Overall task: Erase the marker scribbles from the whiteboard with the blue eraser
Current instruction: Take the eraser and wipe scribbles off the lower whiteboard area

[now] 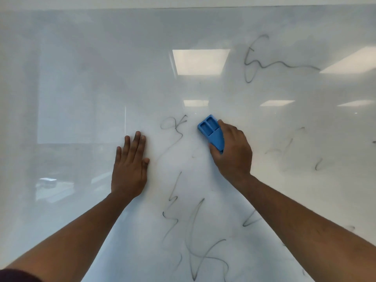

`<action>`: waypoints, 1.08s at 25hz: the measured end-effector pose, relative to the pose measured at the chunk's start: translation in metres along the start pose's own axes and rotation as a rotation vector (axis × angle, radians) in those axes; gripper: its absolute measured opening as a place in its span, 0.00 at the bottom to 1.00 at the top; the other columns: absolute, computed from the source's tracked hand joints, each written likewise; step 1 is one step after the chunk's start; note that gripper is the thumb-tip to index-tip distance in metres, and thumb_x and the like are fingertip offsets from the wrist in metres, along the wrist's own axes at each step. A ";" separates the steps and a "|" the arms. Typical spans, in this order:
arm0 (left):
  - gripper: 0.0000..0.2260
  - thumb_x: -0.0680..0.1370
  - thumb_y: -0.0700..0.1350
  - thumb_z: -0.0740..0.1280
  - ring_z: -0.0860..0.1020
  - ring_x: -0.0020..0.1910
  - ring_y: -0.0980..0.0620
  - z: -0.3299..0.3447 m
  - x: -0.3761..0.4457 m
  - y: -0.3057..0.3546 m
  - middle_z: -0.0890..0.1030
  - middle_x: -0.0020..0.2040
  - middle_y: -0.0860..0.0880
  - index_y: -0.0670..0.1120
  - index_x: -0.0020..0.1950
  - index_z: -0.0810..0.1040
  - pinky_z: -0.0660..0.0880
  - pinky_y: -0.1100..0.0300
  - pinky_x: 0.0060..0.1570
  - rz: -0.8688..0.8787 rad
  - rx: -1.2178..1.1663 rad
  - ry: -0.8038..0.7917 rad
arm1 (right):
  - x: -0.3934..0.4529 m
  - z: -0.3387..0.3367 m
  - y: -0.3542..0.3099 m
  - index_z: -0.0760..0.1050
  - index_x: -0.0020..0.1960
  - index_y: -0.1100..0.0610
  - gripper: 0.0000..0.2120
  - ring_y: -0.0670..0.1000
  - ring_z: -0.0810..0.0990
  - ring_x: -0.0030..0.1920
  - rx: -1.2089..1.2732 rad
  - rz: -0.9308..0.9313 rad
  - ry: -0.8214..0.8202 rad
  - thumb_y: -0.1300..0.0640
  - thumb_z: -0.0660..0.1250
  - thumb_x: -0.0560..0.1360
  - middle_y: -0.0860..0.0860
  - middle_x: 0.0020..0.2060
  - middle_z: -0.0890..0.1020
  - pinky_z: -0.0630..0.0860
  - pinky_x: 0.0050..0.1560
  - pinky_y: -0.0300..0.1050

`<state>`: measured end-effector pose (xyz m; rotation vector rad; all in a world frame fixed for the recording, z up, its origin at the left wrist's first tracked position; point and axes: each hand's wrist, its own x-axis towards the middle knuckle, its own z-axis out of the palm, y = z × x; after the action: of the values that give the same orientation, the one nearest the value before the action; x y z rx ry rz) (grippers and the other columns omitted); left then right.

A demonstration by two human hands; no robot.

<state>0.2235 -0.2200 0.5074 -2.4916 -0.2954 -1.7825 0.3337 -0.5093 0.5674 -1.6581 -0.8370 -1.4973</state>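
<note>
A glossy whiteboard (81, 88) fills the view. My right hand (232, 153) grips the blue eraser (211, 131) and presses it flat on the board near the centre. My left hand (130, 165) lies flat on the board with fingers together, holding nothing. A looping dark scribble (175, 127) sits between the two hands, just left of the eraser. More scribbles run below the hands (195, 237), at the upper right (262, 58), and faintly at the right (289, 145).
Ceiling lights reflect in the board (200, 62) at centre and right. The board's top edge (183, 7) runs along the top of the view. The left half of the board carries no marks.
</note>
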 end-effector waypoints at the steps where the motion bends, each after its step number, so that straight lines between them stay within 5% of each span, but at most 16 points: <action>1: 0.30 0.87 0.51 0.50 0.42 0.88 0.49 0.004 -0.001 -0.004 0.45 0.89 0.55 0.51 0.89 0.47 0.45 0.45 0.86 0.015 -0.008 0.025 | -0.005 0.004 -0.005 0.72 0.76 0.56 0.32 0.54 0.79 0.62 -0.019 -0.120 -0.053 0.54 0.76 0.74 0.52 0.65 0.81 0.80 0.57 0.49; 3: 0.30 0.87 0.51 0.51 0.44 0.88 0.49 0.011 -0.002 -0.012 0.46 0.89 0.56 0.52 0.89 0.48 0.43 0.48 0.86 0.050 -0.004 0.078 | 0.011 0.006 -0.006 0.72 0.76 0.55 0.33 0.54 0.79 0.63 -0.048 -0.191 -0.102 0.53 0.77 0.73 0.51 0.65 0.81 0.81 0.56 0.50; 8: 0.30 0.86 0.50 0.52 0.47 0.88 0.48 0.024 -0.002 -0.019 0.49 0.89 0.53 0.50 0.89 0.50 0.43 0.49 0.86 0.114 0.002 0.171 | 0.081 0.013 -0.018 0.68 0.78 0.53 0.35 0.53 0.78 0.63 0.033 0.278 0.107 0.48 0.76 0.75 0.50 0.67 0.79 0.74 0.61 0.45; 12: 0.30 0.86 0.49 0.53 0.48 0.88 0.48 0.025 0.000 -0.022 0.50 0.89 0.52 0.49 0.89 0.51 0.44 0.49 0.87 0.125 -0.006 0.177 | 0.012 0.041 -0.050 0.73 0.76 0.55 0.33 0.55 0.80 0.62 -0.088 -0.320 -0.095 0.52 0.75 0.73 0.52 0.66 0.81 0.80 0.60 0.49; 14: 0.31 0.85 0.50 0.53 0.49 0.88 0.47 0.028 -0.003 -0.024 0.50 0.89 0.52 0.48 0.89 0.51 0.45 0.48 0.87 0.137 -0.008 0.185 | 0.016 0.038 -0.034 0.74 0.75 0.55 0.32 0.56 0.81 0.62 -0.138 -0.463 -0.111 0.50 0.76 0.73 0.52 0.65 0.82 0.82 0.57 0.50; 18: 0.32 0.85 0.52 0.54 0.50 0.88 0.46 0.031 -0.002 -0.026 0.51 0.89 0.51 0.48 0.89 0.51 0.46 0.48 0.87 0.154 -0.003 0.208 | 0.076 0.031 -0.028 0.72 0.76 0.54 0.34 0.56 0.80 0.59 -0.044 0.137 0.148 0.48 0.76 0.73 0.52 0.63 0.82 0.77 0.55 0.49; 19: 0.33 0.85 0.52 0.55 0.50 0.88 0.46 0.031 -0.001 -0.027 0.51 0.89 0.50 0.47 0.89 0.51 0.46 0.47 0.87 0.155 -0.003 0.208 | 0.073 0.038 -0.038 0.72 0.76 0.55 0.34 0.57 0.80 0.58 -0.038 0.148 0.171 0.48 0.76 0.73 0.53 0.63 0.82 0.77 0.55 0.49; 22: 0.34 0.84 0.53 0.56 0.49 0.88 0.46 0.029 -0.003 -0.027 0.50 0.89 0.49 0.46 0.89 0.50 0.46 0.47 0.87 0.168 0.018 0.197 | 0.023 0.062 -0.062 0.74 0.74 0.56 0.32 0.57 0.81 0.58 -0.102 -0.369 -0.038 0.50 0.75 0.72 0.53 0.63 0.83 0.80 0.56 0.50; 24: 0.35 0.84 0.54 0.56 0.49 0.88 0.46 0.029 -0.005 -0.029 0.50 0.89 0.49 0.46 0.89 0.50 0.46 0.46 0.87 0.174 0.028 0.191 | 0.027 0.056 -0.053 0.75 0.74 0.56 0.33 0.56 0.82 0.58 -0.138 -0.520 -0.116 0.49 0.76 0.72 0.52 0.63 0.83 0.82 0.54 0.51; 27: 0.35 0.84 0.55 0.56 0.50 0.88 0.46 0.032 -0.007 -0.031 0.50 0.89 0.48 0.45 0.88 0.50 0.46 0.46 0.87 0.190 0.030 0.194 | 0.074 0.044 -0.045 0.73 0.75 0.56 0.34 0.57 0.80 0.58 -0.094 -0.096 0.054 0.49 0.76 0.72 0.53 0.63 0.83 0.79 0.57 0.49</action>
<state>0.2451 -0.1851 0.4881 -2.2196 -0.0707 -1.9048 0.3257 -0.4490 0.6434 -1.6573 -0.8392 -1.6629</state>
